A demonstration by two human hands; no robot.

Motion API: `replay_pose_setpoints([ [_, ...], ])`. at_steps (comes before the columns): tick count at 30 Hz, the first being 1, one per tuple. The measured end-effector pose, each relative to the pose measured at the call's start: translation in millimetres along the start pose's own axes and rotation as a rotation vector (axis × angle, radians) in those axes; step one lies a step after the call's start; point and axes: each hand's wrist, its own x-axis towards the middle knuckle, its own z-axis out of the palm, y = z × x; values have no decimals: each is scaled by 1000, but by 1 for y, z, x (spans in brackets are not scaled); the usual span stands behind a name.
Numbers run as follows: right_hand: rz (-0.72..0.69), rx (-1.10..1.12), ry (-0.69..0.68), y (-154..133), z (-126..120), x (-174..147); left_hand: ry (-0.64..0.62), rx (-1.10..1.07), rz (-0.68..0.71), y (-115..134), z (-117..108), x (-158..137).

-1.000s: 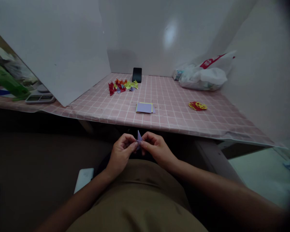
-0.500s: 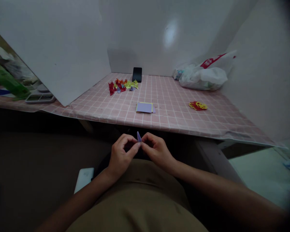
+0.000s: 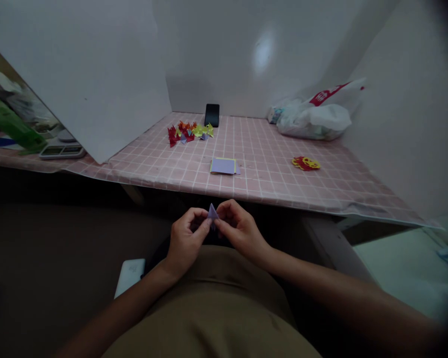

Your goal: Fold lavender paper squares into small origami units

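A small folded piece of purple origami paper [image 3: 212, 213] is pinched between both hands, its pointed tip upward, just below the table's front edge. My left hand [image 3: 186, 238] grips its left side between thumb and fingers. Its right side is in the pinch of my right hand [image 3: 242, 231]. The fingertips cover the lower part of the paper. Beyond the hands, a stack of square paper sheets [image 3: 223, 166], purple on top with yellow edges showing, lies on the table.
Small folded paper figures [image 3: 186, 132] in red, orange, yellow and purple stand before a dark phone [image 3: 212, 115]. A red and yellow pile [image 3: 305, 163] lies right on the checked tablecloth [image 3: 261, 174]. Further back is a white plastic bag [image 3: 317, 119]; a scale [image 3: 62, 150] sits far left.
The purple paper has turned from a narrow edge-on sliver to a wider triangle facing me. My hands have drawn slightly apart around it.
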Motion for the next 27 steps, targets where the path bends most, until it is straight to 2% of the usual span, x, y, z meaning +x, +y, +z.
replay_pose_setpoints([
  [6,-33,35,-20,3,-1,-1,-30,-95,-1,3,-1,2],
  [13,-44,22,-38,2,-2,-1,-4,-155,4,2,0,2],
  [21,-7,146,-55,2,-3,3,-41,-166,-22,5,-3,2],
  [27,-10,139,-69,-5,-3,0,-14,-115,19,7,-3,2],
])
